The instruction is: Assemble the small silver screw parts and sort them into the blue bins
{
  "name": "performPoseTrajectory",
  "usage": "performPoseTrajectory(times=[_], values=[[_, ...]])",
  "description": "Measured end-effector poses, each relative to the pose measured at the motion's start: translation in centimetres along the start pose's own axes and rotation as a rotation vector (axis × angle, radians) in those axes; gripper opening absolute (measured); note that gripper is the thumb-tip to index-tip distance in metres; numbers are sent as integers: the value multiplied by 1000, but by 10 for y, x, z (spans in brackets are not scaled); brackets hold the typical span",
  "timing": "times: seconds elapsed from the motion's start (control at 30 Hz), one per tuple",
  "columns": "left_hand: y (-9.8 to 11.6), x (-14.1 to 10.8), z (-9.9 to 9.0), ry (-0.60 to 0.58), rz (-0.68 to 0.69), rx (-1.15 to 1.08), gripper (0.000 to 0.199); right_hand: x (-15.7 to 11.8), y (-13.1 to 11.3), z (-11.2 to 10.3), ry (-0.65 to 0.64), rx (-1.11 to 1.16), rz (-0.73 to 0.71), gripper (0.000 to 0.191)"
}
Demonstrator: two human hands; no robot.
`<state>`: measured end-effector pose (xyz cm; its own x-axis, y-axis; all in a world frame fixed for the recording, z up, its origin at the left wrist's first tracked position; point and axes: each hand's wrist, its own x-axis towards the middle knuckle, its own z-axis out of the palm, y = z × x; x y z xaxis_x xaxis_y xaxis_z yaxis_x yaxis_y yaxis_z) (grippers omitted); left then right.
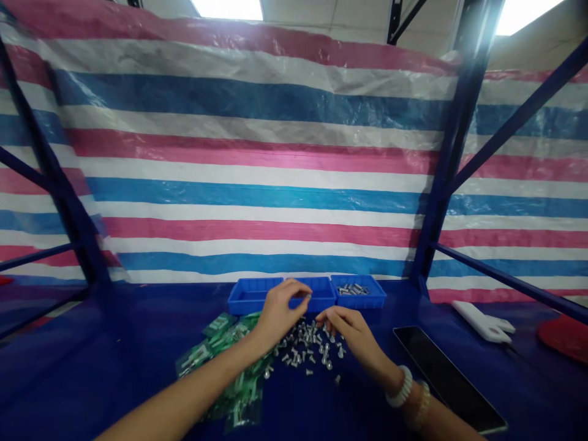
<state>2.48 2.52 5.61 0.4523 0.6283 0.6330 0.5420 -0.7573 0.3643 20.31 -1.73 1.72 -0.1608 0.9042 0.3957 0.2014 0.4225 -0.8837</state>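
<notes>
My left hand (281, 309) is raised in front of the middle blue bin (321, 301). Its thumb and forefinger are pinched on a tiny metal piece that looks like a screw (309, 296). Loose silver screws (307, 343) lie in a spread-out heap below both hands. At the heap's upper right edge my right hand (346, 324) reaches down, its fingers curled together among the screws; what is between the fingertips is hidden. Left of the heap, partly under my left forearm, is a pile of small clear-and-green plastic packets (229, 361).
The left blue bin (248, 300) and the right bin (373, 299), with metal pieces in it, flank the middle one. A black phone (448, 373) lies beside my right forearm. Farther right are a white device (482, 321) and a red object (565, 340). Blue frame posts (441, 184) border the table.
</notes>
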Motion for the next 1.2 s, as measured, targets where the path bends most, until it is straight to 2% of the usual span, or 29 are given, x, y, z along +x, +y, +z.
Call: performPoseTrajectory(times=[0.07,0.13,0.2,0.3,0.37,0.47,0.6,0.73,0.83,0.97,1.1,1.2], values=[[-20,17,3,-61,-5,59,20,3,-1,-8,-29,-40,23,35],[-37,23,5,-107,-29,112,29,4,-3,-15,-107,-158,2,22],[-51,18,3,-142,-54,167,31,1,-8,-21,-239,-305,-78,14],[-61,2,-5,-201,-76,234,33,-4,-13,-29,-478,-460,-207,21],[-64,-7,-9,-249,-81,260,34,-6,-13,-31,-591,-514,-229,21],[-68,-14,-10,-300,-89,286,28,-7,-5,-30,-651,-580,-231,23],[-76,-13,-8,-311,-101,315,25,-8,6,-26,-653,-626,-233,20],[-81,-15,-11,-310,-106,344,25,-9,4,-23,-620,-593,-252,14],[-78,-19,-15,-325,-105,365,25,-8,-4,-22,-542,-491,-225,11],[-72,-23,-17,-337,-106,393,25,-2,-4,-25,-324,-439,-163,10],[-71,-24,-14,-325,-119,418,25,9,14,-34,-27,-630,-181,12],[-70,-23,-10,-295,-149,446,24,17,31,-42,79,-770,-121,17]])
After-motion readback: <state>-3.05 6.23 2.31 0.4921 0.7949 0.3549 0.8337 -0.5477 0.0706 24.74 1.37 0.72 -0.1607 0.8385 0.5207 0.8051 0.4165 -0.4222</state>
